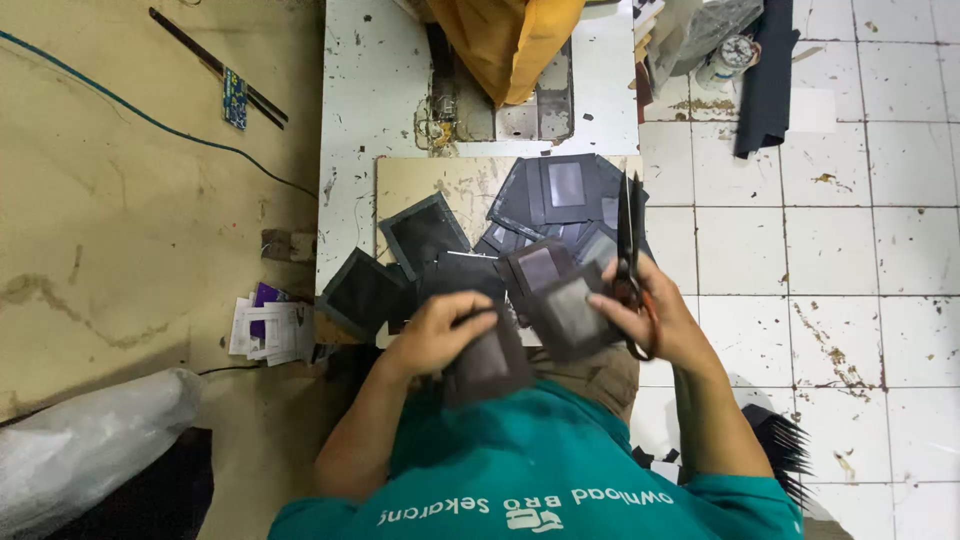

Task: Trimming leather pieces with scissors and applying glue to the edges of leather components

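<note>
Two hands are seen just above a teal shirt at the bottom of the view. A dark leather piece (pixel 487 362) with a clear window is held by the left hand (pixel 440 330), whose grip is closed over its upper edge, close to the body. A second windowed piece (pixel 567 315) is pinched at its right side by the right hand (pixel 655 320), and a pair of scissors (pixel 630 250) is carried in the same grip, blades pointing away from the body and handles looped by the fingers. Both pieces are held touching each other, just at the near edge of the white counter (pixel 370 80). Beyond the hands, a loose heap of dark windowed pieces (pixel 540 215) is spread over a tan board (pixel 440 185) lying on the counter; several overlap, and one framed piece (pixel 422 235) lies tilted at the left. Farther off, a sewing machine base (pixel 500 110) is partly covered by an orange cloth (pixel 510 40). No container is shown holding the pieces. A stack of papers (pixel 270 328) lies on the floor to the left, and a dark cloth (pixel 768 75) lies on the tiles at the far right
</note>
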